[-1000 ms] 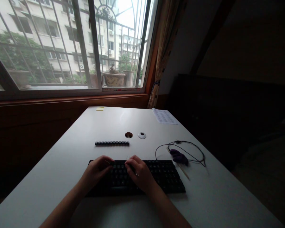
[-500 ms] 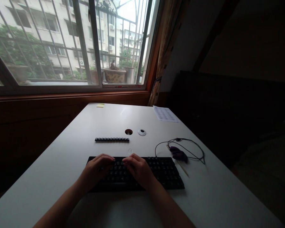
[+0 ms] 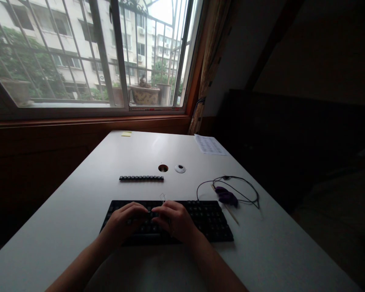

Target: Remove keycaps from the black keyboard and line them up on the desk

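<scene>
left hand [image 3: 124, 219] over keyboard [image 3: 211, 221], right hand [image 3: 177, 221] holding wire tool [image 3: 163, 198]

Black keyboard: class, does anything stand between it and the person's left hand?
Nothing visible does. The left hand is over the left part of the keyboard; the row of keycaps lies beyond its far edge and the purple item to its right, out of the way. The palm hides what is under it.

Daylight came through a window [image 3: 121, 61], beyond whose bars [image 3: 155, 48] stood pale apartment buildings [image 3: 53, 24] and greenery [image 3: 33, 67]. A patterned curtain [image 3: 211, 61] (gathered in by a tie [image 3: 200, 100]) hung at its right. Dark wood panelling [image 3: 42, 150] ran below, behind a white table [image 3: 69, 215], while the room's right side lay in heavy shadow.
</scene>
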Demonstrator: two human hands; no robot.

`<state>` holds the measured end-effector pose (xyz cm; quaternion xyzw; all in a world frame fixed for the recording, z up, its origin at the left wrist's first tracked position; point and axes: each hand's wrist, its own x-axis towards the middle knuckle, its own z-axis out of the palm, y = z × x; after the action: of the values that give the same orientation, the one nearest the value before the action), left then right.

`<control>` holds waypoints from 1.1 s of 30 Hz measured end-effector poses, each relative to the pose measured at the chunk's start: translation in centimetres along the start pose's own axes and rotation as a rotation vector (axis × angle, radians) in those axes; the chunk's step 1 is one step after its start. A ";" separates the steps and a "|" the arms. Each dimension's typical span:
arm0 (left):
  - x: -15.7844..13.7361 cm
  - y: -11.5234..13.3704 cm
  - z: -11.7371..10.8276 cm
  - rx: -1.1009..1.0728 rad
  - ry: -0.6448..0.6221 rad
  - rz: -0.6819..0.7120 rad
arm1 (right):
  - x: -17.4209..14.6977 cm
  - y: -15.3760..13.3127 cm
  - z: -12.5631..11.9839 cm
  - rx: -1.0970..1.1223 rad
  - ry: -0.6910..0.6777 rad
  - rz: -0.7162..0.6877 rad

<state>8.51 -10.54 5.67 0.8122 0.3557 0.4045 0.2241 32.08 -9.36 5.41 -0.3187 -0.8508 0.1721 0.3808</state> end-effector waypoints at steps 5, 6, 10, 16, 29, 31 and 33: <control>-0.2 -0.2 0.3 -0.004 -0.023 0.013 | -0.1 0.0 0.1 -0.031 -0.018 -0.023; -0.2 -0.2 0.4 -0.007 -0.030 0.016 | -0.1 0.0 0.1 -0.035 -0.019 -0.027; -0.4 -0.2 0.5 -0.010 -0.055 0.013 | -0.1 0.0 -0.1 -0.039 -0.039 -0.031; -0.5 -0.3 0.5 -0.018 -0.083 0.020 | 0.2 -0.5 -0.2 -0.079 -0.091 -0.039; -0.7 -2.2 -3.7 0.341 0.107 -0.099 | 4.0 7.5 -5.7 -0.320 -0.081 0.193; -0.8 -2.6 -3.9 0.372 0.116 -0.118 | 4.8 9.6 -5.7 -0.369 -0.120 0.226; -0.8 -3.0 -4.0 0.392 0.118 -0.143 | 5.4 11.2 -5.5 -0.376 -0.164 0.294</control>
<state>3.66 -8.92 5.61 0.7878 0.4969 0.3574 0.0689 38.10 2.85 5.86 -0.4891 -0.8404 0.0899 0.2154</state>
